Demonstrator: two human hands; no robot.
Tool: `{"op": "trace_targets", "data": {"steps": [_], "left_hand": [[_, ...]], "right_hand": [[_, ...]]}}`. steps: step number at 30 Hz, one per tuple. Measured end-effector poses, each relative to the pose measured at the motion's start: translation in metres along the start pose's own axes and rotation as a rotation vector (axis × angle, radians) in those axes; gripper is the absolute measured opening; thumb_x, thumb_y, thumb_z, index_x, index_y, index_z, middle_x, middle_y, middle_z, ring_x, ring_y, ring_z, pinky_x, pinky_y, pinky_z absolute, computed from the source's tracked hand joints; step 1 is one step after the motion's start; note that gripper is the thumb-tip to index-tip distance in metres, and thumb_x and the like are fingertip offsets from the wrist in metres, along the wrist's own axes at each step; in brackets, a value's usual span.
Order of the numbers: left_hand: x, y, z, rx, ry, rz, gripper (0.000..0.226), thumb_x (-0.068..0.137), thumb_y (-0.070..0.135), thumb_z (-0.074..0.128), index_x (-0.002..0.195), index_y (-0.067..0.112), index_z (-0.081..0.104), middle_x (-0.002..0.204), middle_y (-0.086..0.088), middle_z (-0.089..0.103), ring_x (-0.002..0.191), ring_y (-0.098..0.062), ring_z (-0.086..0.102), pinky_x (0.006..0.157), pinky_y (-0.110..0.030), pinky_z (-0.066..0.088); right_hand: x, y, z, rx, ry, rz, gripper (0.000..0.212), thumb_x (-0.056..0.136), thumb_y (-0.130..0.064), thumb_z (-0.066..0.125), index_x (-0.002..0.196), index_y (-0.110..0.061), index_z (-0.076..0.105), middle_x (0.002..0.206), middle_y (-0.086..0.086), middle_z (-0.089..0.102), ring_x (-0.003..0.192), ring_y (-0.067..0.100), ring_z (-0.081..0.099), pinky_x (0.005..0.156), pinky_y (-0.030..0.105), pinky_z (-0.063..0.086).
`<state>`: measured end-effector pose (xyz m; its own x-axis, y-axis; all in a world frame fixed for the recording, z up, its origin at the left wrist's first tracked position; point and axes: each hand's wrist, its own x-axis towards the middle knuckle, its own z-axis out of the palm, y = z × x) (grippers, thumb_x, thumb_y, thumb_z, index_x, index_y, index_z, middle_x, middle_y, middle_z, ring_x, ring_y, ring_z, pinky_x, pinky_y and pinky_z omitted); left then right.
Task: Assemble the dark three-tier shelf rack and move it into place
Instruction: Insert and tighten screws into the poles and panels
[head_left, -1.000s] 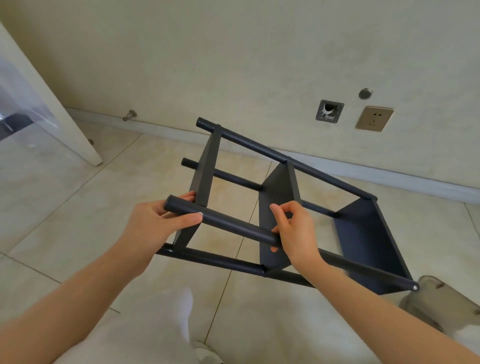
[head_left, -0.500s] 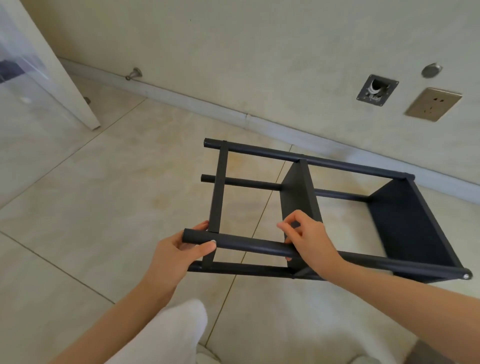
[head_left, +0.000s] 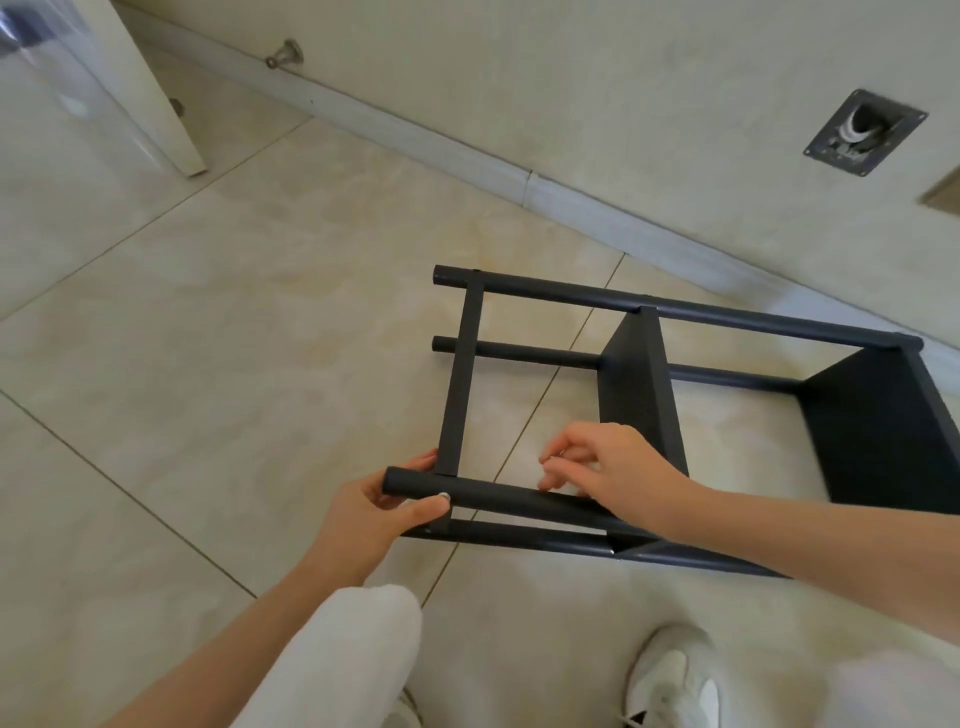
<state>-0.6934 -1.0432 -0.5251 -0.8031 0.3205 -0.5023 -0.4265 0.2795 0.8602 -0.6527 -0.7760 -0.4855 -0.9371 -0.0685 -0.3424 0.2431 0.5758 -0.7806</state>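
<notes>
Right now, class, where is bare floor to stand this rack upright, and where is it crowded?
Free: tiles left of the shelf rack, bordered by the white panel and baseboard. Crowded: the near side, with a trouser leg and shoe beside the rack.

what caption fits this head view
Left hand grips a post of the dark metal three-tier rack tipped sideways; right hand loose above.

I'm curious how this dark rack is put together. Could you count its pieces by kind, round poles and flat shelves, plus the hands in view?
Round poles: 4
Flat shelves: 3
Hands: 2, the left hand gripping the near pole, the right hand close by
Total: 9
</notes>
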Motion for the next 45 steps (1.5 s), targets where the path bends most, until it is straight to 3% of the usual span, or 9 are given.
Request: {"op": "trace_targets", "data": {"steps": [4,6,12,16,21,26,37,42,45], "left_hand": [[0.000,-0.011,0.012,-0.072,0.016,-0.044,0.042,0.080,0.005,0.079,0.116,0.027,0.073,0.111,0.011,0.076,0.101,-0.004,0.071,0.085,-0.014,0.053],[0.001,-0.016,0.016,-0.099,0.005,-0.039,0.040,0.080,0.005,0.078,0.114,0.025,0.075,0.109,0.009,0.077,0.096,-0.001,0.071,0.073,-0.005,0.051],[0.004,-0.013,0.009,-0.038,-0.012,0.038,0.046,0.058,0.030,0.087,0.103,0.028,0.079,0.112,0.013,0.076,0.099,-0.005,0.072,0.076,-0.008,0.052],[0.012,0.001,0.000,0.272,-0.027,0.178,0.031,0.068,0.017,0.090,0.084,0.040,0.076,0.105,0.028,0.072,0.095,-0.001,0.071,0.077,-0.013,0.055],[0.021,0.024,-0.012,0.863,-0.183,0.341,0.027,0.073,0.068,0.064,0.085,0.044,0.060,0.089,0.029,0.064,0.082,0.002,0.061,0.068,-0.016,0.049],[0.031,0.040,-0.012,1.282,-0.343,0.404,0.031,0.086,0.073,0.042,0.085,0.042,0.037,0.081,0.017,0.052,0.070,-0.001,0.049,0.058,-0.016,0.034],[0.038,0.035,-0.008,1.088,-0.406,0.424,0.039,0.084,0.071,0.051,0.082,0.038,0.032,0.071,0.012,0.050,0.072,-0.008,0.048,0.063,-0.014,0.037],[0.035,0.031,-0.006,1.013,-0.380,0.494,0.040,0.083,0.069,0.056,0.078,0.037,0.033,0.066,0.013,0.048,0.072,-0.010,0.051,0.071,-0.005,0.033],[0.032,0.022,-0.003,0.903,-0.368,0.453,0.038,0.083,0.067,0.058,0.079,0.036,0.037,0.069,0.009,0.051,0.077,-0.011,0.049,0.064,-0.012,0.036]], "right_hand": [[0.009,0.004,0.014,-0.068,-0.002,-0.073,0.010,0.098,-0.027,0.058,0.102,-0.036,0.059,0.086,-0.023,0.070,0.093,-0.012,0.063,0.082,0.002,0.045],[0.018,0.007,0.021,-0.044,0.042,-0.091,0.009,0.097,-0.031,0.058,0.105,-0.036,0.058,0.085,-0.026,0.069,0.096,-0.014,0.060,0.081,-0.001,0.043],[0.057,0.002,0.020,0.035,0.195,-0.154,0.010,0.097,-0.028,0.059,0.094,-0.037,0.059,0.086,-0.023,0.067,0.092,-0.015,0.058,0.076,-0.002,0.039],[0.088,-0.002,0.002,-0.063,0.306,-0.230,0.005,0.098,-0.027,0.058,0.096,-0.031,0.059,0.085,-0.025,0.056,0.088,-0.015,0.053,0.075,-0.001,0.039],[0.134,-0.004,-0.019,-0.277,0.389,-0.268,0.012,0.100,-0.022,0.054,0.100,-0.014,0.062,0.104,-0.005,0.056,0.099,0.009,0.049,0.085,0.018,0.037],[0.172,-0.010,-0.035,-0.423,0.427,-0.234,0.018,0.101,-0.022,0.051,0.105,-0.010,0.063,0.114,0.006,0.054,0.108,0.021,0.046,0.092,0.029,0.039],[0.205,-0.026,-0.045,-0.328,0.272,-0.056,0.018,0.103,-0.026,0.044,0.104,-0.016,0.059,0.095,-0.006,0.057,0.092,0.019,0.053,0.100,0.048,0.040],[0.199,-0.020,-0.043,-0.292,0.284,-0.073,0.018,0.102,-0.026,0.047,0.104,-0.015,0.061,0.092,-0.006,0.058,0.089,0.017,0.054,0.100,0.044,0.041],[0.196,-0.018,-0.041,-0.298,0.281,-0.089,0.016,0.102,-0.026,0.048,0.102,-0.016,0.061,0.092,-0.007,0.059,0.088,0.016,0.054,0.101,0.042,0.039]]}}
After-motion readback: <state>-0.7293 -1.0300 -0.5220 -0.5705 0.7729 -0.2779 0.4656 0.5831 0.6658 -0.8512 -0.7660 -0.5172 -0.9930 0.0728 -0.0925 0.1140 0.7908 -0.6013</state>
